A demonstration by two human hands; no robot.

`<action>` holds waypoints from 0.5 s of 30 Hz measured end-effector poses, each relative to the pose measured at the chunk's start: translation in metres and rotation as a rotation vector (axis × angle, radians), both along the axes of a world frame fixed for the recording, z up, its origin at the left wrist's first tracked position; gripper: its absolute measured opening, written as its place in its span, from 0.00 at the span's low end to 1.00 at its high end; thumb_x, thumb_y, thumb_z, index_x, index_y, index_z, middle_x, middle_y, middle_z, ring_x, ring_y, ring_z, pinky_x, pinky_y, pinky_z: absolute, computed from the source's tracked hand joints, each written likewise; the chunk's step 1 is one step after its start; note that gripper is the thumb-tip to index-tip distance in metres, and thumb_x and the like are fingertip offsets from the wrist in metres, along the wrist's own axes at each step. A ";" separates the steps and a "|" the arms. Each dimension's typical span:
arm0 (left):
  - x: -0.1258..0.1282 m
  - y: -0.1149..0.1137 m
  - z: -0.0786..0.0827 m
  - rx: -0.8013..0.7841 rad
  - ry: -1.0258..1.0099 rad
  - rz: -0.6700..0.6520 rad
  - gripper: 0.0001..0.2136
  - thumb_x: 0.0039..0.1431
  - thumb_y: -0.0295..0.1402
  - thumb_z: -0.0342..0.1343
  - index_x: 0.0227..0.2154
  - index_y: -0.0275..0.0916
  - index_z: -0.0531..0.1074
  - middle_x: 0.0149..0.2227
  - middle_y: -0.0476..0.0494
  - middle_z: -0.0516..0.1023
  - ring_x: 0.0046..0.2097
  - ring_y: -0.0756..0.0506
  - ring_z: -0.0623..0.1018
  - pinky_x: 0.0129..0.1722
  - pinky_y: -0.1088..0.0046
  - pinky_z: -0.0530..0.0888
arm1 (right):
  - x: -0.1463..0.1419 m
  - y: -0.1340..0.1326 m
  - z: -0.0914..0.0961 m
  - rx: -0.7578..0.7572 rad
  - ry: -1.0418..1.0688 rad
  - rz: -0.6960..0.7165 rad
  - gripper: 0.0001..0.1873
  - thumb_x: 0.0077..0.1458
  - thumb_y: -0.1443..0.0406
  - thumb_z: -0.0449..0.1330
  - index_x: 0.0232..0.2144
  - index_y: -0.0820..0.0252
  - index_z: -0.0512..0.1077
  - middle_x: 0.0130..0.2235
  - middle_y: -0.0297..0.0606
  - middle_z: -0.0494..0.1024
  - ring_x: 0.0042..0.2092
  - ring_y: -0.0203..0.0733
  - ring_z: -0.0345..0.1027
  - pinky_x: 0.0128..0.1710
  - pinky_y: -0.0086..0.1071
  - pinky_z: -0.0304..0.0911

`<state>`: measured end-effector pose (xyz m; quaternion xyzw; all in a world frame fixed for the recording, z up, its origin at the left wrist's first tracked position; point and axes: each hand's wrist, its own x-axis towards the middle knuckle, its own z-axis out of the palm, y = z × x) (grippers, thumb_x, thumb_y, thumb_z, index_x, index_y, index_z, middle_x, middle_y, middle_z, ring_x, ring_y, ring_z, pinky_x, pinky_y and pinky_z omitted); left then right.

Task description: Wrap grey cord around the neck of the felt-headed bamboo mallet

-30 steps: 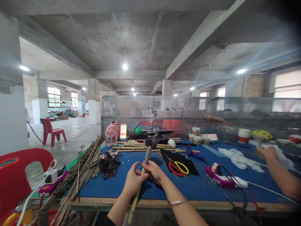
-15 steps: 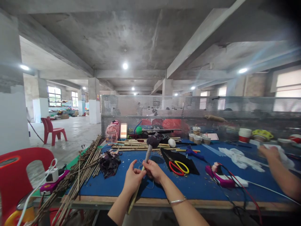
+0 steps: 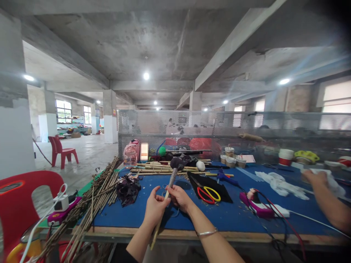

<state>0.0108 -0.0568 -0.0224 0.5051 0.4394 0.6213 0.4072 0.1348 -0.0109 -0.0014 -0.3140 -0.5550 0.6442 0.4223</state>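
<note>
Both my hands hold one bamboo stick (image 3: 155, 234) upright over the blue table top (image 3: 131, 215). A grey wrap covers its upper part and a dark fabric tuft (image 3: 177, 162) caps the top. My left hand (image 3: 154, 210) pinches the stick from the left, fingers partly curled. My right hand (image 3: 179, 198) is closed round the wrapped part just above. Thin thread loops hang near my fingers.
A heap of thin twigs (image 3: 93, 204) lies at the left edge, beside dark fabric scraps (image 3: 127, 190). Red and yellow scissors (image 3: 208, 194) rest on black cloth. A pink glue gun (image 3: 256, 205) with cords sits to the right. Another person's arm (image 3: 327, 204) reaches in at far right.
The stick has tilted slightly and sunk a little in my hands. My left fingers have opened somewhat. The other person's hand has barely shifted.
</note>
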 end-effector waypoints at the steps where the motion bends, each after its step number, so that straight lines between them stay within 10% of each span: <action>1: 0.000 -0.001 0.001 -0.006 -0.005 0.001 0.34 0.39 0.38 0.63 0.50 0.32 0.56 0.18 0.55 0.68 0.19 0.53 0.68 0.20 0.79 0.63 | 0.000 -0.001 0.001 -0.008 -0.003 0.009 0.23 0.41 0.51 0.61 0.33 0.61 0.63 0.11 0.19 0.51 0.13 0.24 0.35 0.12 0.24 0.29; 8: 0.002 -0.008 0.011 -0.115 -0.143 -0.198 0.34 0.43 0.49 0.56 0.50 0.34 0.55 0.20 0.51 0.71 0.20 0.50 0.71 0.19 0.77 0.63 | -0.002 -0.003 0.001 -0.024 -0.035 0.053 0.22 0.41 0.51 0.61 0.31 0.61 0.64 0.13 0.21 0.54 0.13 0.25 0.43 0.12 0.22 0.31; 15: -0.001 -0.005 0.012 -0.074 -0.065 -0.069 0.32 0.33 0.40 0.66 0.43 0.33 0.62 0.16 0.57 0.66 0.18 0.54 0.66 0.19 0.80 0.60 | 0.000 0.001 -0.002 0.059 -0.013 -0.036 0.21 0.42 0.52 0.60 0.31 0.61 0.63 0.11 0.19 0.51 0.13 0.24 0.35 0.12 0.24 0.29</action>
